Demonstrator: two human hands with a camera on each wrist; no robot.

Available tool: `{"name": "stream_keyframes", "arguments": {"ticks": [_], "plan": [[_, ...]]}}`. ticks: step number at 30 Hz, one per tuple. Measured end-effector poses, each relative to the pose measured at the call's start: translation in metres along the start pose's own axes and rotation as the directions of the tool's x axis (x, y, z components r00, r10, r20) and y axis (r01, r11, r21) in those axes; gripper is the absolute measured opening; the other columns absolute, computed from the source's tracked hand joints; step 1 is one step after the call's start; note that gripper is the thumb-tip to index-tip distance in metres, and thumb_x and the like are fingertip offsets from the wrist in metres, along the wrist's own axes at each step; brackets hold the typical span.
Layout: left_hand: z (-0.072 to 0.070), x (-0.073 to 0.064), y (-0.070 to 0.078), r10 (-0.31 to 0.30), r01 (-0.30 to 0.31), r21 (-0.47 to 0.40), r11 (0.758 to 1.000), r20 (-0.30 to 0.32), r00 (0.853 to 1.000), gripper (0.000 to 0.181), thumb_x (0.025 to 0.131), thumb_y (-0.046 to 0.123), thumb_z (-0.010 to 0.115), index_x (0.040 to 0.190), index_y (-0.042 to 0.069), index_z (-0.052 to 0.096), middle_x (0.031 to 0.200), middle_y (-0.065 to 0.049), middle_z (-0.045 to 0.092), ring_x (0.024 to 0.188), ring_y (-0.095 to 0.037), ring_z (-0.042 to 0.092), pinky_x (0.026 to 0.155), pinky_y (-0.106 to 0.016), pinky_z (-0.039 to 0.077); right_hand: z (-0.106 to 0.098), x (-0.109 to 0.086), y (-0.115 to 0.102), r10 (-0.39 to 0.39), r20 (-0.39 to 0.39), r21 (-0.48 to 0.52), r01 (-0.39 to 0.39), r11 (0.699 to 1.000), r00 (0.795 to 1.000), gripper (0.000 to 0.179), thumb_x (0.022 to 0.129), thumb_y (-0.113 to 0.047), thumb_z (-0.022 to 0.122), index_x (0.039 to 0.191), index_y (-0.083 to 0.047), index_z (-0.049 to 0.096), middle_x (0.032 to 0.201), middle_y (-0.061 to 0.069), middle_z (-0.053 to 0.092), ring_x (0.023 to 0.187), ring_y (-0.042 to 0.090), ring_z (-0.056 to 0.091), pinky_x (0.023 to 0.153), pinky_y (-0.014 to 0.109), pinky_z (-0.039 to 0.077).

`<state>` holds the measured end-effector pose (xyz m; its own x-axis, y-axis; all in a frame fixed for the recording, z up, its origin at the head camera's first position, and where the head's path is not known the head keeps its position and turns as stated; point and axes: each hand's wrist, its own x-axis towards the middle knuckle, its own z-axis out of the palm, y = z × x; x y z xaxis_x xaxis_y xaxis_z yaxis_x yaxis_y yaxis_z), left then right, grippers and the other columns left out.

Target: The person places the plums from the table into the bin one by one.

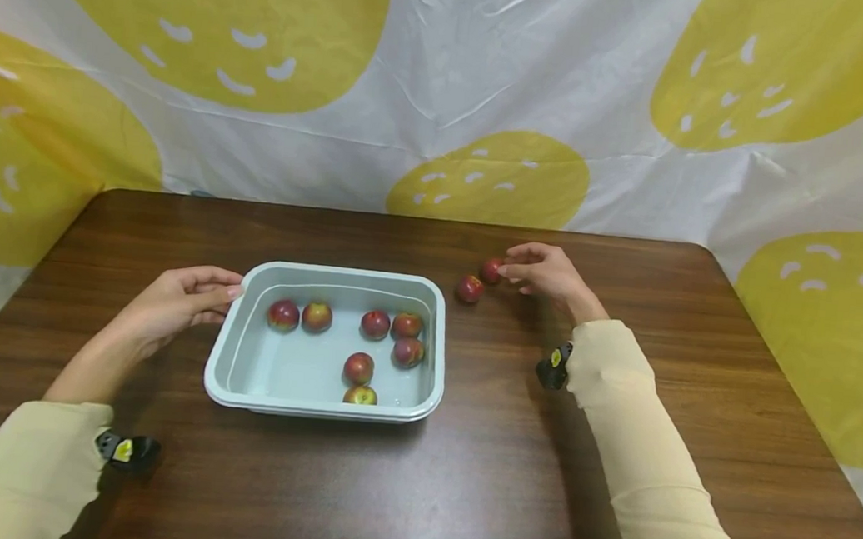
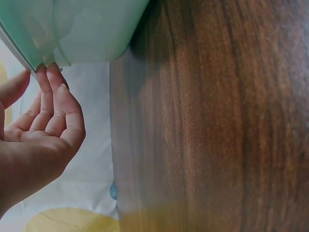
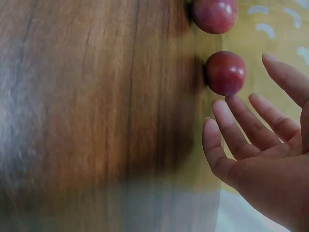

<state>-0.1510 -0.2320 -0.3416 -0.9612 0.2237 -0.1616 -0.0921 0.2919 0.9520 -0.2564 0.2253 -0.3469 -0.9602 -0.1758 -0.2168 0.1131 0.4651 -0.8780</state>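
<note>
My left hand point(image 1: 183, 302) pinches the left rim of a pale green plastic basin point(image 1: 242, 394), thumb above and fingertips below; the left wrist view shows its fingers point(image 2: 47, 104) at the basin's edge. Inside lie several red and yellow-green plums point(image 1: 358, 369), most toward the right side. To the right of the basin, two red plums point(image 1: 469, 289) sit on the table. My right hand point(image 1: 547, 275) reaches the farther plum point(image 1: 491, 270). In the right wrist view the fingers are spread, with fingertips right beside that plum point(image 3: 226, 73) and not closed round it.
The brown wooden table point(image 1: 659, 452) has its far edge just behind the plums. A white cloth with large yellow shapes point(image 1: 490, 178) hangs behind and beside the table. Each wrist wears a black camera band point(image 1: 554, 366).
</note>
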Motion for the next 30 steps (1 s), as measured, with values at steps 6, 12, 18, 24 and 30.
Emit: {"name": "stream_keyframes", "arguments": {"ticks": [6, 12, 18, 24, 30], "plan": [[-0.001, 0.0, 0.0, -0.001, 0.001, -0.014, 1.0, 0.002, 1.0, 0.048, 0.092, 0.018, 0.056, 0.121, -0.016, 0.04, 0.086, 0.012, 0.063, 0.08, -0.005, 0.06, 0.07, -0.024, 0.052, 0.006, 0.005, 0.0, 0.003, -0.026, -0.01, -0.003, 1.0, 1.0, 0.048, 0.084, -0.013, 0.066, 0.124, 0.006, 0.048, 0.113, 0.018, 0.056, 0.08, 0.02, 0.059, 0.067, 0.029, 0.052], [0.0, 0.0, 0.001, 0.004, -0.004, -0.018, 1.0, 0.004, 1.0, 0.047, 0.092, 0.018, 0.056, 0.12, -0.016, 0.04, 0.086, 0.012, 0.063, 0.079, -0.006, 0.06, 0.07, -0.024, 0.052, 0.009, 0.007, 0.0, 0.024, -0.05, -0.004, -0.024, 1.0, 0.998, 0.047, 0.083, -0.012, 0.067, 0.123, 0.005, 0.048, 0.107, 0.015, 0.057, 0.073, 0.015, 0.058, 0.064, 0.026, 0.051], [0.0, 0.0, 0.001, 0.014, -0.013, -0.028, 1.0, 0.004, 1.0, 0.045, 0.092, 0.017, 0.056, 0.119, -0.016, 0.041, 0.086, 0.012, 0.064, 0.079, -0.006, 0.06, 0.07, -0.024, 0.052, 0.011, 0.009, 0.0, 0.027, -0.074, 0.017, -0.026, 1.0, 0.997, 0.047, 0.082, -0.01, 0.068, 0.121, 0.008, 0.049, 0.1, 0.013, 0.061, 0.063, 0.01, 0.056, 0.058, 0.022, 0.049], [0.0, 0.0, 0.0, 0.014, -0.014, -0.033, 0.999, 0.002, 1.0, 0.043, 0.091, 0.017, 0.057, 0.117, -0.015, 0.043, 0.085, 0.011, 0.064, 0.078, -0.006, 0.06, 0.069, -0.024, 0.052, 0.013, 0.011, 0.003, -0.01, -0.085, -0.024, 0.008, 1.0, 0.996, 0.043, 0.082, -0.007, 0.067, 0.117, 0.01, 0.051, 0.1, 0.015, 0.061, 0.06, 0.007, 0.055, 0.057, 0.019, 0.048], [0.0, 0.0, 0.0, 0.01, -0.01, -0.036, 0.999, 0.003, 1.0, 0.042, 0.091, 0.017, 0.057, 0.117, -0.014, 0.044, 0.085, 0.011, 0.064, 0.078, -0.006, 0.06, 0.069, -0.024, 0.052, 0.013, 0.01, 0.004, -0.016, -0.089, -0.018, 0.014, 1.0, 0.996, 0.041, 0.082, -0.006, 0.067, 0.116, 0.011, 0.051, 0.094, 0.012, 0.061, 0.06, 0.008, 0.055, 0.057, 0.019, 0.048]]}}
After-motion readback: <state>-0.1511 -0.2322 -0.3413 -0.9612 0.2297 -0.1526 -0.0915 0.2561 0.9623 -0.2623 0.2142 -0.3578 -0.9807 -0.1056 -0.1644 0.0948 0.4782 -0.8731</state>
